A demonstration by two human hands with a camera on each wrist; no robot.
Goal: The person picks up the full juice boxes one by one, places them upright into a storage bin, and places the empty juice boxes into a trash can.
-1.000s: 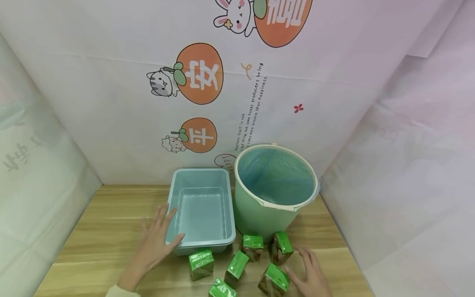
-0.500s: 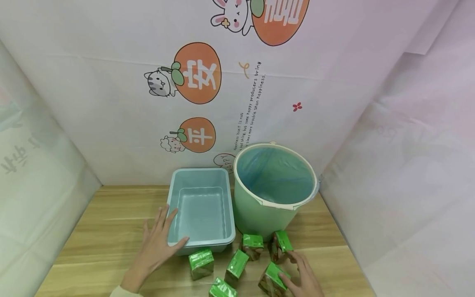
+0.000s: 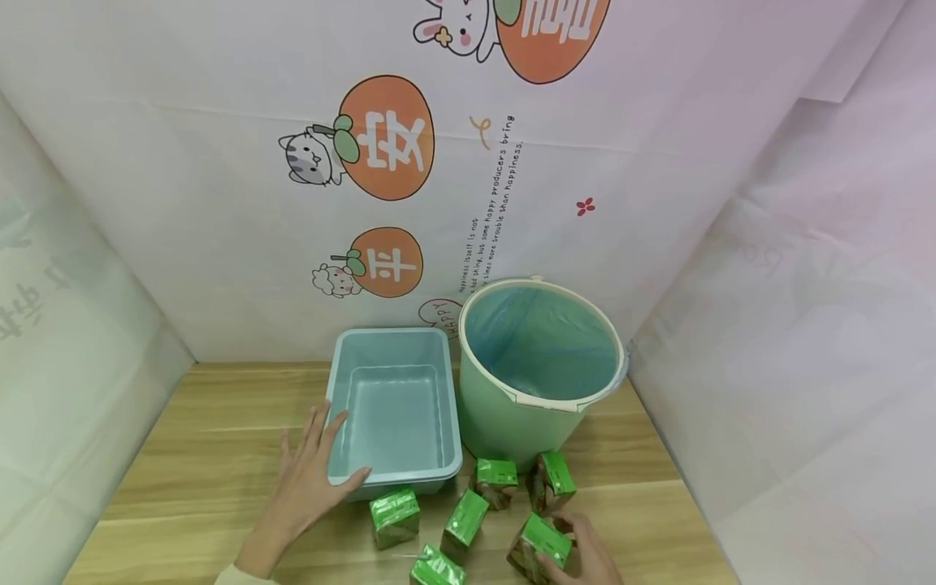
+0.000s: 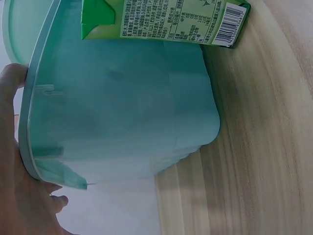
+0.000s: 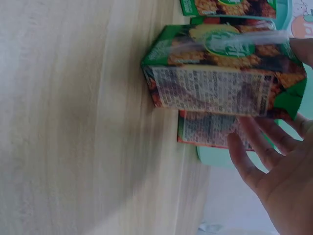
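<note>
6 green-topped, printed cartons (image 3: 544,539) in a loose cluster, 1 close to an upright, rectangular, pale-blue basin (image 3: 398,418)

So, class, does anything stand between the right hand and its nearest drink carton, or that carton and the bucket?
Nothing visible separates the right hand from the nearest drink carton; the fingers flank it. Toward the bucket, one carton and a second carton stand at its foot, partly in the way.

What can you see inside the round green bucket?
A translucent bluish plastic liner lines the green bucket. The front rim hides its near inner wall, so anything low against that side cannot be seen.
</note>
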